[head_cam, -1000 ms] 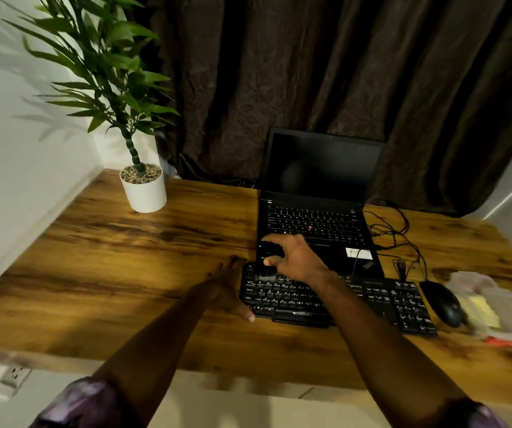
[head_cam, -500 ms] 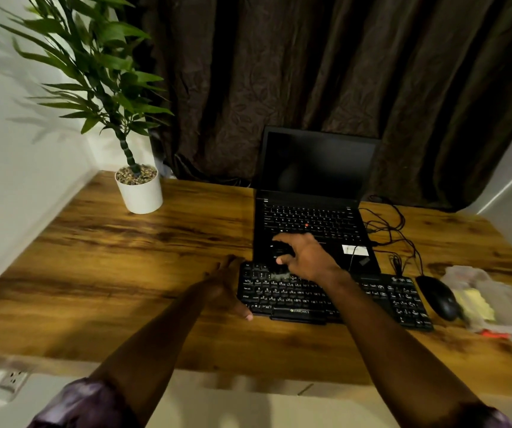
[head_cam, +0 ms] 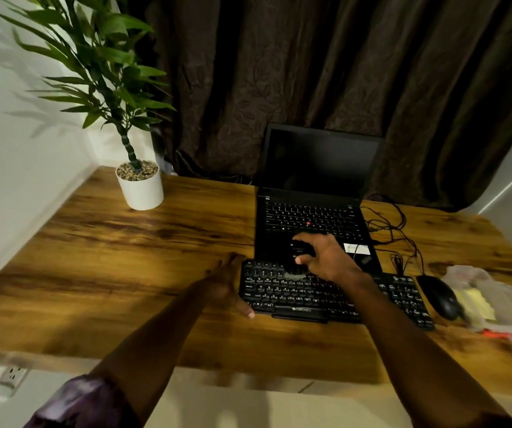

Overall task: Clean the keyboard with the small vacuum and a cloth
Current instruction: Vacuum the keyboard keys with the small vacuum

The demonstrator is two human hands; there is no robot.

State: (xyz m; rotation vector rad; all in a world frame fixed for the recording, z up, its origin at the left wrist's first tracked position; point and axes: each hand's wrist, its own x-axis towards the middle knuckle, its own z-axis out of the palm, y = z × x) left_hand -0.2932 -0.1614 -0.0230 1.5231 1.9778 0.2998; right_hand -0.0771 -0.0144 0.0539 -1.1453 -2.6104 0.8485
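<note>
So the right hand [head_cam: 330,257] has its fingers curled round the small vacuum [head_cam: 298,254], a stubby black thing. It's held nose-down, with the pale brush end on the top key rows of the Zebronics keyboard [head_cam: 294,296], left of middle. Gripping from above makes sense to me: the nozzle meets the keys square and the wrist can drag it along a row.

The left hand [head_cam: 225,284] is flat, fingers straight and together, laid against the keyboard's left end with the thumb at the front corner. My guess is it's a brace so the board doesn't skate on the wooden desk [head_cam: 118,261] when the vacuum pushes across.

Room-wise, the keyboard's back edge butts right up against the front of the open laptop [head_cam: 310,216], so there's no slack behind. On the right, the mouse [head_cam: 437,296] sits just beside the numpad end. Its cables [head_cam: 395,230] loop behind it, and beyond it is a clear plastic bag [head_cam: 495,291] with something yellow inside. On the left, a long run of wood goes out to the potted plant [head_cam: 141,193]. The desk's front edge is near, so I'd sweep sideways rather than toward me. Looks like early days on the vacuuming, and the wiping hasn't begun.
</note>
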